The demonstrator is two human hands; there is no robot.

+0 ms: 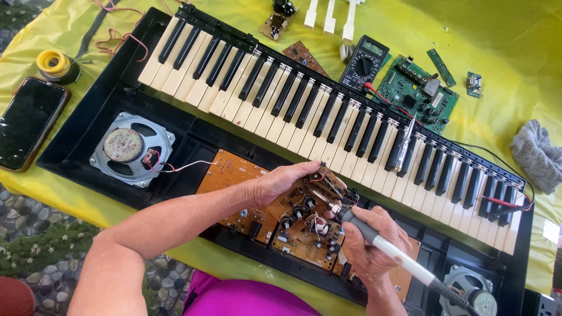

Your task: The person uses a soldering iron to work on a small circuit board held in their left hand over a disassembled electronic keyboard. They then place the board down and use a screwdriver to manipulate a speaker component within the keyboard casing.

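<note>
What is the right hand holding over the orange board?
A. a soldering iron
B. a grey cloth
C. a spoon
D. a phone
A: the right hand grips a soldering iron like a pen, its tip at the orange board, while the phone and grey cloth lie apart on the yellow sheet.

Both forearms come in bare with no sleeves, the left hand (280, 182) and right hand (374, 246) without gloves, rings or a watch that can be seen, and a bright magenta garment (246, 295) shows at the bottom edge below them.
</note>
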